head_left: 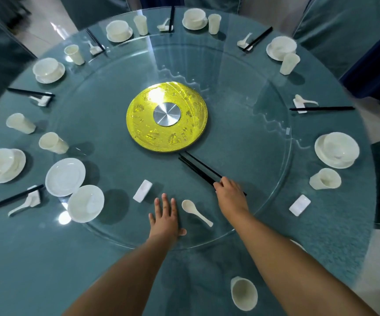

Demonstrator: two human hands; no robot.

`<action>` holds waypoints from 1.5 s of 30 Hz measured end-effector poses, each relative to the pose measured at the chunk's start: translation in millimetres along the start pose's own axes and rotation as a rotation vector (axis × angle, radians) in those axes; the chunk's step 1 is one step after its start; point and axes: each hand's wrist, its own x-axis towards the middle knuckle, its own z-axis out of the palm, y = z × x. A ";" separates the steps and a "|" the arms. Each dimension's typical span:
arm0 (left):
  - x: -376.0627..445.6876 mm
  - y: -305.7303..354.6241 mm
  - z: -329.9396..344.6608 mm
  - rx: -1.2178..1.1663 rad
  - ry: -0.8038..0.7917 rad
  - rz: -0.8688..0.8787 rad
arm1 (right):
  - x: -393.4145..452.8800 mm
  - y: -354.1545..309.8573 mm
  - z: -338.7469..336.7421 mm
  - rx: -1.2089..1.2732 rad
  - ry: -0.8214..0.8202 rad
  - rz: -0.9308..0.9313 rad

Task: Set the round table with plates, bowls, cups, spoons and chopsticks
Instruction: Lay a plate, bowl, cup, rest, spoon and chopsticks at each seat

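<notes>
Here, several long, thin black chopsticks [198,169] lie bunched on the clear round glass turntable [241,137], tips pointing at its yellow centre disc [138,124]. The right hand [230,190] has its fingers curled on their near ends. The left hand [165,216] rests flat, fingers spread, just beside a white ceramic spoon [195,212] and near a white rectangular chopstick rest [142,190] on the teal-clothed counter [47,258].

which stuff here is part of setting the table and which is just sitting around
Job: black chopsticks gripped by right hand; loose spoon; rest; plate; bowl; near cup.
Just there: gold disc; covered chairs.
</notes>
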 end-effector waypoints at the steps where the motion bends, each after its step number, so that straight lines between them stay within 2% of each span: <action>1: 0.3 0.3 0.0 0.007 -0.003 -0.002 | -2.1 -2.0 0.4 0.002 -0.005 0.005; 7: 1.1 0.7 0.5 0.018 -0.010 -0.009 | -7.3 -0.4 5.3 -0.064 -0.010 -0.008; 14: -0.4 3.7 -1.4 0.000 -0.021 -0.012 | -3.3 -4.0 8.7 0.029 0.063 0.027; 24: 0.8 4.8 -0.7 -0.005 -0.025 -0.012 | -1.0 -11.6 5.9 0.084 -0.042 0.185; 33: 2.6 6.4 2.0 -0.021 -0.019 -0.013 | -1.4 -6.1 4.7 -0.002 -0.069 0.022; 45: 0.1 15.9 1.4 -0.039 -0.008 -0.025 | -12.3 19.8 -8.5 0.066 -0.070 0.097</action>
